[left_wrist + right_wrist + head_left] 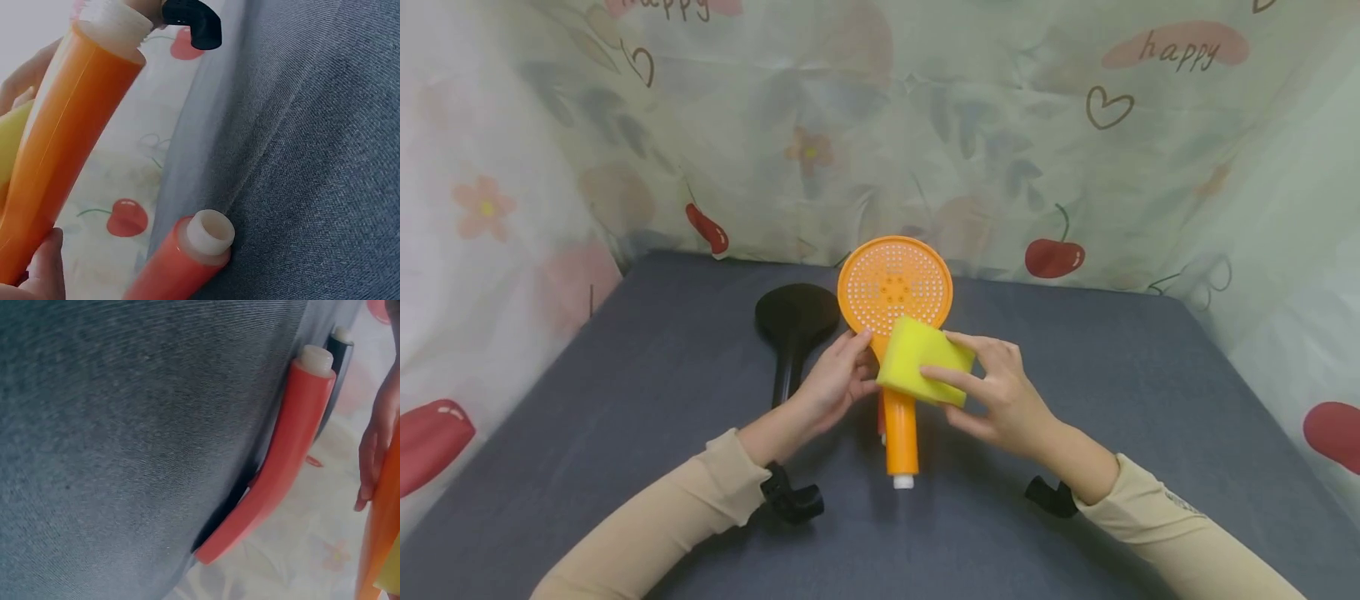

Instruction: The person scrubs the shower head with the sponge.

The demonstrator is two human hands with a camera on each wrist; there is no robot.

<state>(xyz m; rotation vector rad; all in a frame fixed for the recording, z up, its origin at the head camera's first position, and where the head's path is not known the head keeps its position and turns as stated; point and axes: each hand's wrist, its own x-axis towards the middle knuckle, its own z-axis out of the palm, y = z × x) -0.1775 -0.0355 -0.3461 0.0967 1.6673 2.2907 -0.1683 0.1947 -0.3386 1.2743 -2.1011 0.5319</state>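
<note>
My left hand [837,382] grips an orange shower head [895,283] at its neck, holding it up above the table with the perforated face toward the head camera. A white threaded end [115,26] tops its orange handle in the left wrist view. In my right hand [1011,402] a yellow sponge [921,360] is pinched between thumb and fingers, overlapping the neck and upper handle of the orange shower head. Below them lies a red shower head [284,437], its handle ending in a white connector; the orange one hides most of it in the head view.
A black shower head [797,317] lies on the dark grey table cloth [625,433], left of the orange one. Black wrist mounts [793,500] sit under both wrists. Patterned curtains [880,125] hang behind the table and along both sides.
</note>
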